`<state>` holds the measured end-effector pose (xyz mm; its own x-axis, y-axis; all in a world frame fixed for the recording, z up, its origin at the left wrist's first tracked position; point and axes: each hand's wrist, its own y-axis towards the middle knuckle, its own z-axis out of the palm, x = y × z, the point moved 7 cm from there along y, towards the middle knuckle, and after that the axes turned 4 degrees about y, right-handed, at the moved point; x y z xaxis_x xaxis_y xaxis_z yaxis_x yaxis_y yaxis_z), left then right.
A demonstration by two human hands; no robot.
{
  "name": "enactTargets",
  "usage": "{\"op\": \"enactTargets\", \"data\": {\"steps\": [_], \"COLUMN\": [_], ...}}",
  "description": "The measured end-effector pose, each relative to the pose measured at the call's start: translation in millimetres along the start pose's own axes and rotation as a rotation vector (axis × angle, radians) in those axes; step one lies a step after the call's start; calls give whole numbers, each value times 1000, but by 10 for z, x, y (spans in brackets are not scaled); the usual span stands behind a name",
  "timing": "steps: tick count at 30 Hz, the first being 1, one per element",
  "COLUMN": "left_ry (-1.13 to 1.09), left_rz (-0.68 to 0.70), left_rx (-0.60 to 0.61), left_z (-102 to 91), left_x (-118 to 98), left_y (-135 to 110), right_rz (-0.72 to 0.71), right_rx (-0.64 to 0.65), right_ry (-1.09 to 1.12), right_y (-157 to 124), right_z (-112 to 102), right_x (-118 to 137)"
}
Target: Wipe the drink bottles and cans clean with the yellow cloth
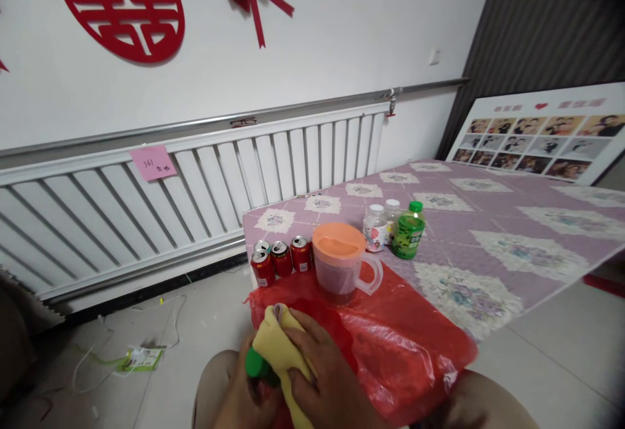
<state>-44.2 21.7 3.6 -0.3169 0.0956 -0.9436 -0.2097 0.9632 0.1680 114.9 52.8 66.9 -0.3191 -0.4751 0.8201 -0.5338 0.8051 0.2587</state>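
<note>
My left hand [243, 396] is closed around a bottle with a green cap [254, 362], low in the view over my lap. Most of the bottle's body is hidden by my fingers and the cloth. In my right hand [328, 367] is a folded yellow cloth [277, 349], pressed against the bottle beside its cap. Beneath both hands a red plastic sheet [405, 344] hangs over the table's front edge and across my legs. Just beyond the hands stands a clear plastic pitcher [336, 278] with an orange lid [339, 241] and a handle on the right.
Several drink cans [282, 260], mostly red, stand left of the pitcher. To its right are white-capped jars [375, 228] and a green container [408, 236]. A flowered cloth covers the table [390, 188]. A radiator [303, 162] runs behind; a power strip [146, 359] lies on the floor.
</note>
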Motion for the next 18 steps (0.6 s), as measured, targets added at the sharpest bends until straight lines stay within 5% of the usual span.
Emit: {"op": "enactTargets", "data": {"steps": [5,10,18], "left_ry": [-93,-152,-164], "left_rz": [67,40,8], "left_rx": [112,80,82], "left_z": [-9,-16,-45], "left_x": [34,95,133], "left_y": [-7,-32,-37], "right_rz": [187,299,247], "right_rx": [-7,-6,23], "right_ry": [-3,-109,-40], "right_y": [13,-50,-83], "right_z": [-59,-70,67], "right_x": [-389,-652,-418]}}
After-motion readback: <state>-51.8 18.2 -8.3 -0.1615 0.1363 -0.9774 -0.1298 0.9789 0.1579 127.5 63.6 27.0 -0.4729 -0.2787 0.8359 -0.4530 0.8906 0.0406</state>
